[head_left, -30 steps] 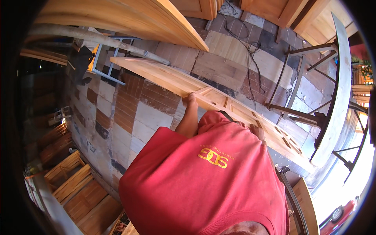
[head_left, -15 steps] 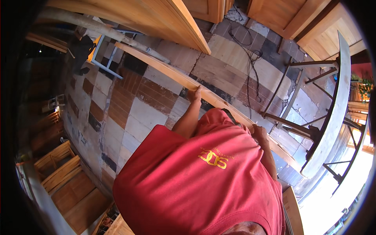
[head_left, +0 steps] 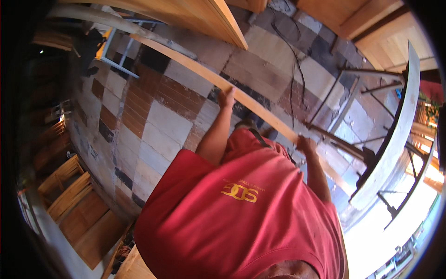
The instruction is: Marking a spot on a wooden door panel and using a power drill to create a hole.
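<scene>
The left hand [head_left: 226, 98] is closed around the near edge of a long wooden panel [head_left: 265, 114], fingers wrapped on the wood. The right hand [head_left: 305, 145] grips the same panel farther along; its exact finger placement is dark and hard to make out. The panel lies across the front of the body, between and beyond both hands. It is straight, pale and smooth, and shows as a narrow strip, so its broad faces cannot be made out. Its long axis slants from far left of the left hand to the near side, right of the right hand.

Beyond the left hand, the far end comes near a round pole [head_left: 121, 21] and a blue metal frame [head_left: 120, 68]; whether they touch cannot be told. Right of the right hand stands a table [head_left: 400, 125] with a flat grey top and dark, thin metal legs; glare washes out the panel's end there. A black cord [head_left: 297, 60] snakes over the patchwork floor [head_left: 167, 122], ahead of the right hand. A red shirt [head_left: 241, 228] hides what lies below the hands.
</scene>
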Tool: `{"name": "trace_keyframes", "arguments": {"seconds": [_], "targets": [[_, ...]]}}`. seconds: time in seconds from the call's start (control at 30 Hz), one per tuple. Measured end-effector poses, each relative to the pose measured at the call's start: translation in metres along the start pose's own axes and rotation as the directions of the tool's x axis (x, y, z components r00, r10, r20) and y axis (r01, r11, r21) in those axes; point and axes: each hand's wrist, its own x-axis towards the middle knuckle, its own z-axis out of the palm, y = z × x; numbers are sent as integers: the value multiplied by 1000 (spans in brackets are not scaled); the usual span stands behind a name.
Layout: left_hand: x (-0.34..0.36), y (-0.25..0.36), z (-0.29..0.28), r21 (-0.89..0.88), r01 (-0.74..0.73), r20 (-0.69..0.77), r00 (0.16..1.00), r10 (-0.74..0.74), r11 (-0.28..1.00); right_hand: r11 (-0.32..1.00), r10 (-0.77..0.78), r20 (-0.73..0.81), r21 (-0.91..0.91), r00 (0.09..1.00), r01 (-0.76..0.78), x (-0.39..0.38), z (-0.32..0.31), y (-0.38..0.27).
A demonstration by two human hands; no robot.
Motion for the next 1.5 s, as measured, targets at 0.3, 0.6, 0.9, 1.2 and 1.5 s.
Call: {"name": "trace_keyframes", "arguments": {"seconds": [0.3,0.6,0.9,1.2,1.5], "targets": [[-10,8,-17,-102,74,185,981,-54,992,989,-33,-462,112,886,95,-59,3,-25],[-19,-5,-20,-160,102,252,966,-59,982,861,403,-669,508,625,-12,-173,54,-31],[-25,-23,-30,-142,152,218,969,-119,978,460,821,-292,847,491,-265,-264,180,-69],[-28,-31,-20,-152,91,233,971,-54,984,175,828,56,919,558,-353,-287,258,-130],[-70,-79,41,-139,-51,263,961,86,989,-58,927,148,964,343,-258,-331,309,-134]]}}
